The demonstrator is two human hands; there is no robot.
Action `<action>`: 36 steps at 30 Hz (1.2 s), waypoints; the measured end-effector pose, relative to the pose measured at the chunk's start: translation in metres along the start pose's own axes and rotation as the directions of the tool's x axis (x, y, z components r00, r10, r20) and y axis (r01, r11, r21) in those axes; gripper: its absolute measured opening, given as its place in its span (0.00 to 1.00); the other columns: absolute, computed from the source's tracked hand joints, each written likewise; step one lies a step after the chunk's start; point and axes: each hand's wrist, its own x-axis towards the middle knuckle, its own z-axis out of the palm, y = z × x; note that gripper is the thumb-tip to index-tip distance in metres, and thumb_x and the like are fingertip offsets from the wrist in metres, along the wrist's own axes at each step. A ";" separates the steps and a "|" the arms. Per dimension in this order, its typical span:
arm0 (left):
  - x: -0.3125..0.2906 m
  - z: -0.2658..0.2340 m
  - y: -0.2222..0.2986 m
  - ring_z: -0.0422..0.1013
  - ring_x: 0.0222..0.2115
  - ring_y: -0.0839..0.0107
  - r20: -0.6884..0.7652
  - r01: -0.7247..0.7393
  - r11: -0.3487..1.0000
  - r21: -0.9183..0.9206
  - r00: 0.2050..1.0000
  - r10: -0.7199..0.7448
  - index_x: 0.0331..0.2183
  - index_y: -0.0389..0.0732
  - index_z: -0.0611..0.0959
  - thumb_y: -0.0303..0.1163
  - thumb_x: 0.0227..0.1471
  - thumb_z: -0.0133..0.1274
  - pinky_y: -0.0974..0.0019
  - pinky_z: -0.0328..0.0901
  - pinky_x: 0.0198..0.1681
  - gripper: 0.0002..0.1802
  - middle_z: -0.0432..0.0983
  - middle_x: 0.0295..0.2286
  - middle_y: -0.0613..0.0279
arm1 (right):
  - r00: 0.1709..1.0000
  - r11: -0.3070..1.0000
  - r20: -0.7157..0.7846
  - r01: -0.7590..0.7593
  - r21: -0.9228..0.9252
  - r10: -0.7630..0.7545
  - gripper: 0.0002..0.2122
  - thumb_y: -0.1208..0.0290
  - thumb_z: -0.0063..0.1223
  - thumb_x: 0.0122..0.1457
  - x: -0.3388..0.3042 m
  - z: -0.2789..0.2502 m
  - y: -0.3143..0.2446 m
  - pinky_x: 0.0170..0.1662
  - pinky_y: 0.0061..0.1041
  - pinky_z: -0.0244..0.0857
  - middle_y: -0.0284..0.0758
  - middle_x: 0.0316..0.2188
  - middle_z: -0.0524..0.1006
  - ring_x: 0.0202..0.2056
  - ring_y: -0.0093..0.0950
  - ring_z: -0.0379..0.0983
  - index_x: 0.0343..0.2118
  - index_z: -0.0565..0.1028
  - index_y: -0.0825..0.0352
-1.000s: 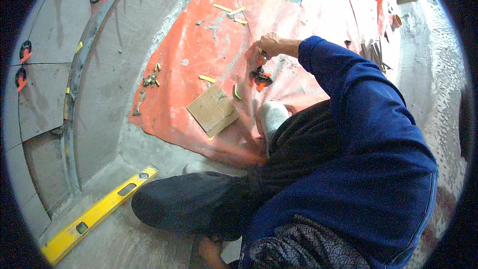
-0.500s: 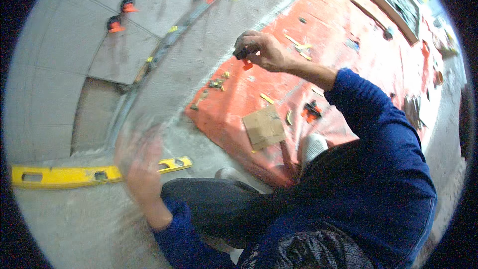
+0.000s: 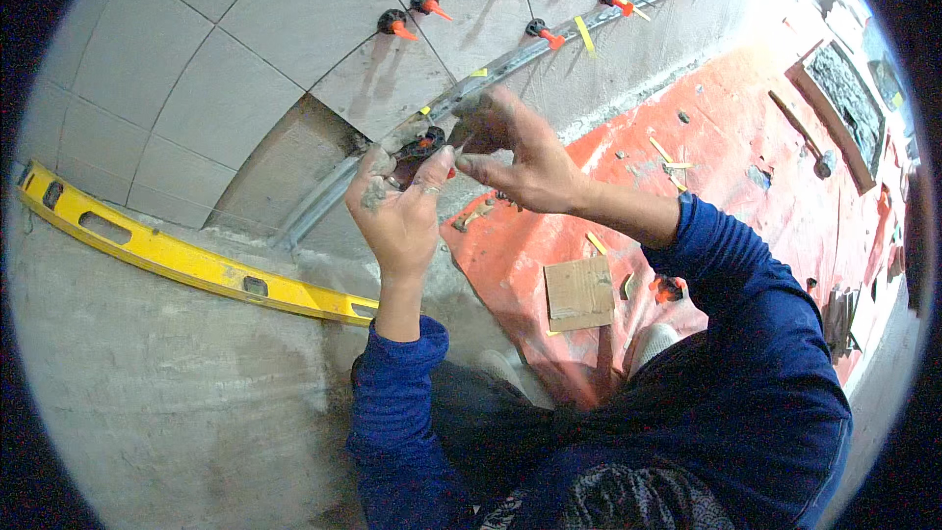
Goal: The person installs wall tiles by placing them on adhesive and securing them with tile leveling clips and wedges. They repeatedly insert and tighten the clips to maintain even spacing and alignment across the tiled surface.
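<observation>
Where grey tiled wall (image 3: 196, 59) meets orange floor sheet (image 3: 765, 177), both hands (image 3: 461, 172) pinching black clip (image 3: 422, 149).

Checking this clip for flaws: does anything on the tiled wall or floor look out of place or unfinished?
Yes. One tile is missing from the wall, leaving bare mortar among grey tiles. Spacers and scraps lie scattered on the orange sheet. Both hands, left hand and right hand, are smeared with grey mortar around a small black and red clip.

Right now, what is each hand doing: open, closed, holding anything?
Left hand: fingers pinched on a small black tile-levelling clip.
Right hand: fingers curled, fingertips at the same clip; whether it grips it cannot be told.
</observation>
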 end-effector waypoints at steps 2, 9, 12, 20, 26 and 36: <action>-0.001 0.000 -0.006 0.72 0.30 0.75 -0.050 0.028 0.993 -0.116 0.998 -0.034 0.36 0.34 0.79 0.25 0.48 0.60 0.70 0.67 0.35 0.12 0.78 0.31 0.62 | 0.979 0.957 0.092 0.199 -0.212 -0.183 0.22 0.73 0.63 0.46 -0.001 0.002 0.001 0.32 0.28 0.68 0.36 0.32 0.71 0.32 0.30 0.73 0.43 0.67 0.68; -0.005 0.001 -0.013 0.73 0.34 0.71 -0.077 0.204 0.790 -0.578 0.950 -0.302 0.39 0.37 0.77 0.23 0.48 0.59 0.68 0.68 0.38 0.14 0.77 0.34 0.62 | 0.729 0.354 0.373 0.632 -0.690 -0.574 0.12 0.68 0.56 0.49 0.014 -0.002 -0.002 0.31 0.31 0.67 0.36 0.33 0.69 0.29 0.33 0.69 0.37 0.69 0.62; -0.004 -0.005 -0.015 0.73 0.33 0.71 -0.037 0.278 0.632 -0.723 0.898 -0.438 0.39 0.38 0.77 0.25 0.48 0.60 0.67 0.69 0.38 0.14 0.77 0.35 0.62 | 0.589 0.117 0.514 0.721 -0.683 -0.624 0.10 0.68 0.55 0.49 0.024 -0.008 -0.009 0.31 0.30 0.67 0.33 0.32 0.70 0.29 0.31 0.69 0.35 0.70 0.62; 0.001 -0.011 -0.037 0.71 0.37 0.70 0.007 0.278 0.572 -0.772 0.903 -0.429 0.38 0.37 0.77 0.19 0.47 0.57 0.68 0.65 0.42 0.13 0.75 0.35 0.61 | 0.952 0.954 0.101 -0.277 -0.118 0.289 0.10 0.65 0.57 0.55 0.022 0.012 -0.008 0.25 0.27 0.66 0.35 0.24 0.75 0.22 0.25 0.71 0.29 0.75 0.68; 0.004 -0.023 -0.037 0.70 0.37 0.71 0.034 0.384 0.548 -0.743 0.840 -0.542 0.43 0.37 0.76 0.25 0.51 0.56 0.67 0.63 0.43 0.15 0.75 0.36 0.61 | 0.817 0.628 0.178 0.544 -0.556 -0.549 0.11 0.68 0.59 0.51 0.025 0.008 -0.013 0.29 0.27 0.68 0.41 0.29 0.76 0.23 0.31 0.73 0.34 0.73 0.66; 0.007 -0.025 -0.044 0.70 0.36 0.71 0.076 0.458 0.508 -0.729 0.792 -0.605 0.42 0.39 0.76 0.33 0.56 0.53 0.66 0.64 0.41 0.13 0.75 0.36 0.64 | 0.980 0.973 0.102 0.185 -0.140 -0.172 0.10 0.74 0.58 0.47 0.025 0.008 -0.015 0.31 0.32 0.67 0.36 0.30 0.70 0.32 0.38 0.71 0.33 0.71 0.64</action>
